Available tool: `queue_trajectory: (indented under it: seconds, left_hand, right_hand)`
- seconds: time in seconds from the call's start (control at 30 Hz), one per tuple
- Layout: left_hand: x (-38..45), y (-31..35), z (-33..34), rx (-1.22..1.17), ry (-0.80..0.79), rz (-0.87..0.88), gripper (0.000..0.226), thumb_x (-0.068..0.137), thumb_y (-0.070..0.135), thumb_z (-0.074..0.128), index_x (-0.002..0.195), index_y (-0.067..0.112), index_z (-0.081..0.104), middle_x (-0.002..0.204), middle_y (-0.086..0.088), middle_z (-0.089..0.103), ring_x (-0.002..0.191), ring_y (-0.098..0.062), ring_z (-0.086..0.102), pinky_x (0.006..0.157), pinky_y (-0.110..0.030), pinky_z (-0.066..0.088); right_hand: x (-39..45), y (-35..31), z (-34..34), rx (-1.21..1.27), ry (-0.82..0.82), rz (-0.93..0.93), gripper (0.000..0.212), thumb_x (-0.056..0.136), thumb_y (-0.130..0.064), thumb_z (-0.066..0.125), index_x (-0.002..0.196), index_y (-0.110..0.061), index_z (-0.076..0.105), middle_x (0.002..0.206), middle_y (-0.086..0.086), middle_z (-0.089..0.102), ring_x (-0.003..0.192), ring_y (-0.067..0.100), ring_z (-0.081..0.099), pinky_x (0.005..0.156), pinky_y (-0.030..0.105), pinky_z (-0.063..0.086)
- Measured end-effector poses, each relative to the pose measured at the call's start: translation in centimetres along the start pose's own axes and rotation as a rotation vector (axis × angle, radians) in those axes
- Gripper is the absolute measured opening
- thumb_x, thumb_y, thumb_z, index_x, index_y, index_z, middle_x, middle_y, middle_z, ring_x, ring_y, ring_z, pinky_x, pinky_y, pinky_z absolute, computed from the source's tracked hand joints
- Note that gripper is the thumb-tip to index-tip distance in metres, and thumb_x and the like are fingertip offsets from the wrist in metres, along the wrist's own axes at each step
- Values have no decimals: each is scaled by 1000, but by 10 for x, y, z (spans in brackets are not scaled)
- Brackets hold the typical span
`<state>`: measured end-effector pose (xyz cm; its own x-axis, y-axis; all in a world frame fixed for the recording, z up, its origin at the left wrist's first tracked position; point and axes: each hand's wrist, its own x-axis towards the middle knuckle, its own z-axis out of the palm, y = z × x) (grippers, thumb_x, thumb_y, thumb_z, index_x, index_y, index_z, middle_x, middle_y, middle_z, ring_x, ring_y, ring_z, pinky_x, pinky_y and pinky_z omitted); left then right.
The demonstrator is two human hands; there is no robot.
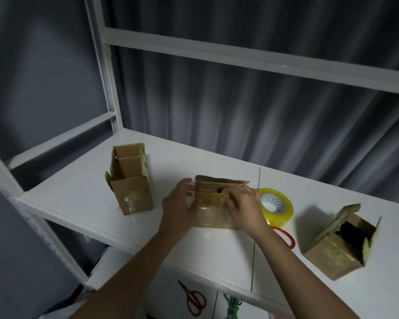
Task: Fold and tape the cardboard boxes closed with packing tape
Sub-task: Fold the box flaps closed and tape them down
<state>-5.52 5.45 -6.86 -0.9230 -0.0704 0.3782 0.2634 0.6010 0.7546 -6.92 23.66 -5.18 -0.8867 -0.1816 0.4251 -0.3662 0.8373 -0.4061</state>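
Observation:
A small cardboard box [211,204] stands in the middle of the white shelf, its top flaps partly folded. My left hand [179,203] holds its left side, fingers wrapped round the corner. My right hand [244,207] presses a front flap down over the opening, its fingers curled on the flap's edge. A roll of yellowish packing tape [277,207] lies flat just right of the box, behind my right hand. Red scissor handles [286,238] peek out beside my right wrist. Two more boxes stand with flaps up, an open left box [131,180] and an open right box [341,245].
The white shelf board [78,192] has a front edge close to my arms and a white metal upright [106,72] at the back left. On a lower shelf lie red-handled scissors [195,300] and a coil of green cord [232,308]. A grey curtain hangs behind.

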Motion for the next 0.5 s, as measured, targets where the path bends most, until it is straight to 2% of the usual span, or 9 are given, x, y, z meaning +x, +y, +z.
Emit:
queue_trajectory:
  seconds: [0.07,0.13,0.17,0.3,0.4,0.5]
  left_hand:
    - [-5,2,-1,263,174,322,23,90,28,50,109,18,60,105,-2,61,93,-20,56,80,-38,48]
    - [-4,3,0,437,211,582,27,88,26,45,101,16,67,97,-4,64,88,-23,59,74,-36,50]
    - [-3,5,1,485,207,639,28,87,26,45,100,15,68,97,-5,65,87,-24,61,73,-35,50]
    - [7,-3,4,569,187,675,25,80,23,56,98,13,69,96,-6,67,86,-24,63,76,-34,49]
    - [9,-6,3,579,199,694,27,82,22,50,97,11,70,96,-6,67,87,-24,63,78,-34,46]
    - [8,-9,1,592,180,723,25,82,19,53,99,12,70,96,-5,67,86,-24,62,76,-37,48]
  right_hand:
    - [0,0,3,22,-4,-8,12,86,-17,64,92,-26,69,98,-15,66,103,11,52,80,25,17]
    - [0,1,8,42,-10,-14,13,85,-17,64,92,-27,70,98,-15,67,104,12,53,83,26,19]
    - [-1,2,10,49,-7,-20,14,84,-18,63,92,-27,70,98,-15,67,103,13,54,83,27,20]
    - [-2,1,12,74,37,-33,15,81,-24,58,89,-25,70,93,-14,67,99,12,54,80,25,19]
    - [-3,1,12,87,103,-56,13,79,-20,61,86,-24,71,89,-13,67,94,9,53,77,23,20]
    - [-7,0,13,126,202,-80,11,76,-17,63,82,-22,71,83,-11,66,88,7,51,78,23,25]
